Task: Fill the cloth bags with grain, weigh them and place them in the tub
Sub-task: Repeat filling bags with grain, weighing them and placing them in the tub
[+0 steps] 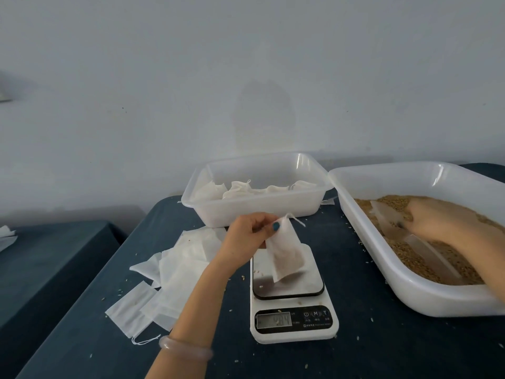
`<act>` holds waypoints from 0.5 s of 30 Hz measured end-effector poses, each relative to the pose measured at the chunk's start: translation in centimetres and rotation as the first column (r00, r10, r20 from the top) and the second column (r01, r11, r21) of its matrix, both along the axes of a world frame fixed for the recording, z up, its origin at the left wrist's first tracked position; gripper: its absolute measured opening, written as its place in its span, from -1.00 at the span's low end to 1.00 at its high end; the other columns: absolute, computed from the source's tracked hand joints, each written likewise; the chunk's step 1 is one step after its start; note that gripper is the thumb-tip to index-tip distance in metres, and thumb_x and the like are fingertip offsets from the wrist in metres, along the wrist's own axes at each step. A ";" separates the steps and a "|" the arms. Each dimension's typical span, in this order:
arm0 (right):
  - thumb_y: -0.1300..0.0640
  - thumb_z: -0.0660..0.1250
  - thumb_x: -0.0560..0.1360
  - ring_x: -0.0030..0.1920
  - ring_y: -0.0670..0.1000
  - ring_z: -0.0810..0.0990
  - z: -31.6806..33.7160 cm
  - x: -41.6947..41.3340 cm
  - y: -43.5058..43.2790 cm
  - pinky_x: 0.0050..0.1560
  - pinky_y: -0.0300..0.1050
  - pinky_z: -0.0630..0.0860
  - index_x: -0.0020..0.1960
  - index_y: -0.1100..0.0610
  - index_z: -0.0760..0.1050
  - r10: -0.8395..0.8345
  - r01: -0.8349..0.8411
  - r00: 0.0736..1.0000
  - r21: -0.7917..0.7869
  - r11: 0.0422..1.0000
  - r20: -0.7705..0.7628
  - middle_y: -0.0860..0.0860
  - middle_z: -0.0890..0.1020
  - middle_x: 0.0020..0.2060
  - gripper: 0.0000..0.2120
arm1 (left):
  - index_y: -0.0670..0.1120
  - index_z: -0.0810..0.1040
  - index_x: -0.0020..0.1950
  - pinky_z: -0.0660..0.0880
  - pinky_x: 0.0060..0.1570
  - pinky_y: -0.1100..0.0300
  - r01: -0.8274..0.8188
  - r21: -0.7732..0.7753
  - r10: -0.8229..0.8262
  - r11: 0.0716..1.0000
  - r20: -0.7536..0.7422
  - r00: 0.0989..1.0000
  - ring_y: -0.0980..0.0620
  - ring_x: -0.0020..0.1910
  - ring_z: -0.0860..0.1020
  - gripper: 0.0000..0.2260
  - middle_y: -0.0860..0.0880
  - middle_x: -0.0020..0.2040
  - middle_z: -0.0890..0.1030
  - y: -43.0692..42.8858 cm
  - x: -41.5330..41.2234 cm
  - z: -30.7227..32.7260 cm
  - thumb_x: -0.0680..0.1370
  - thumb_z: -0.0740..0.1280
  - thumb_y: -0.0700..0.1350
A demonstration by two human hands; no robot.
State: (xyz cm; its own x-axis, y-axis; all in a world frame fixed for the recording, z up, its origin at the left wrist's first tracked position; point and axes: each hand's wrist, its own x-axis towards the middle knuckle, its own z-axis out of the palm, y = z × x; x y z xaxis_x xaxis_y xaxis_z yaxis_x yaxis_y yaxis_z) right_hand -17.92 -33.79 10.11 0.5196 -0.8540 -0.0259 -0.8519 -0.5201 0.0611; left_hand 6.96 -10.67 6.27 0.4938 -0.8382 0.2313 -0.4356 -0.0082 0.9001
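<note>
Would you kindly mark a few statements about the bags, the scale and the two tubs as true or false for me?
1. The left hand pinches the top of a cloth bag over the scale. True.
2. The right hand rests on the table. False: it is inside the grain tub, at a clear scoop.
3. The back tub contains filled bags. True.
4. The empty bags lie to the right of the scale. False: they are piled to its left.
5. The scale's display is blank. False: it shows digits, though they are too blurred to read surely.
</note>
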 end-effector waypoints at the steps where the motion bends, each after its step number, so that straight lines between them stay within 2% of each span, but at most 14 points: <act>1: -0.03 0.19 0.61 -0.04 0.05 0.56 0.3 0.5 0.8 -0.02 -0.05 0.55 0.15 0.13 0.47 0.046 -0.042 0.996 -0.058 0.997 0.081 0.05 0.57 0.00 -0.74 | -0.05 0.67 0.04 0.63 -0.06 0.14 -0.020 0.043 0.018 0.999 0.039 0.999 0.03 -0.10 0.66 -0.84 0.05 -0.14 0.69 0.0 0.4 -0.7 0.62 0.31 -0.22; 2: -0.01 0.19 0.61 0.02 0.07 0.56 0.5 1.1 1.9 0.01 -0.03 0.55 0.24 0.11 0.45 0.115 -0.097 0.978 -0.106 0.990 0.174 0.05 0.57 0.07 -0.72 | -0.07 0.67 0.09 0.63 -0.01 0.09 -0.043 0.067 0.038 0.997 0.074 0.997 0.00 -0.08 0.67 -0.83 0.01 -0.10 0.70 0.1 0.8 -1.4 0.63 0.29 -0.23; 4: 0.07 0.22 0.60 0.09 0.04 0.55 0.9 2.7 4.6 0.06 -0.02 0.53 0.29 0.08 0.44 0.272 -0.237 0.879 -0.138 0.962 0.391 0.01 0.58 0.13 -0.71 | -0.09 0.65 0.11 0.61 0.03 0.06 -0.093 0.058 0.086 0.994 0.121 0.989 -0.04 -0.07 0.67 -0.83 -0.04 -0.07 0.70 0.3 1.5 -2.3 0.65 0.26 -0.18; 7: 0.12 0.22 0.59 0.03 -0.11 0.56 1.0 4.9 8.8 -0.01 -0.15 0.49 0.24 -0.03 0.46 0.392 -0.410 0.722 -0.103 0.906 0.571 -0.14 0.60 0.05 -0.77 | -0.05 0.56 -0.10 0.49 -0.12 0.14 -0.127 0.053 0.113 0.990 0.209 0.971 -0.01 -0.19 0.56 -0.78 0.02 -0.21 0.60 0.7 1.9 -3.2 0.68 0.20 -0.06; 8: 0.12 0.21 0.60 0.01 -0.16 0.56 0.6 5.8 9.8 -0.05 -0.23 0.46 0.21 -0.05 0.46 0.398 -0.448 0.688 -0.076 0.891 0.607 -0.18 0.59 0.03 -0.78 | -0.06 0.52 -0.13 0.45 -0.16 0.14 -0.136 0.065 0.118 0.989 0.230 0.966 -0.01 -0.22 0.52 -0.75 0.02 -0.24 0.56 0.8 2.0 -3.5 0.68 0.17 -0.03; 10: 0.13 0.19 0.62 -0.05 -0.24 0.53 -0.6 7.4 11.2 -0.13 -0.35 0.39 0.17 -0.04 0.46 0.382 -0.501 0.621 -0.028 0.865 0.685 -0.19 0.58 -0.01 -0.83 | -0.09 0.57 0.00 0.46 -0.10 0.13 -0.155 0.067 0.136 0.986 0.233 0.963 -0.01 -0.15 0.54 -0.71 -0.01 -0.15 0.61 0.9 2.2 -3.8 0.69 0.12 0.01; 12: 0.13 0.18 0.63 -0.13 -0.20 0.54 -2.5 8.8 11.5 -0.20 -0.34 0.39 0.11 0.00 0.47 0.323 -0.494 0.583 0.009 0.870 0.746 -0.16 0.60 -0.06 -0.88 | -0.02 0.59 0.15 0.46 -0.02 0.30 -0.173 0.048 0.158 0.984 0.220 0.963 0.14 -0.02 0.57 -0.68 0.07 -0.01 0.65 0.9 2.3 -3.8 0.70 0.07 0.04; 15: 0.09 0.18 0.64 -0.16 -0.17 0.54 -5.4 10.0 10.5 -0.21 -0.34 0.38 0.07 0.06 0.46 0.158 -0.411 0.556 0.104 0.906 0.816 -0.08 0.61 -0.12 -0.89 | -0.04 0.57 0.22 0.40 -0.01 0.49 -0.214 0.043 0.203 0.976 0.181 0.962 0.21 0.08 0.56 -0.63 0.11 0.07 0.63 1.0 2.3 -3.9 0.70 0.03 0.06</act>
State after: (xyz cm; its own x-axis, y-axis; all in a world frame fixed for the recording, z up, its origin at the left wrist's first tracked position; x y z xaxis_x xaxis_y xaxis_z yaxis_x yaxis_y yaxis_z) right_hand -7.87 -23.29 4.71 0.6582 -0.6812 0.3205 -0.3039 -0.6300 -0.7147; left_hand 9.30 -9.72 2.39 0.6160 -0.7360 0.2808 -0.5682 -0.1683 0.8055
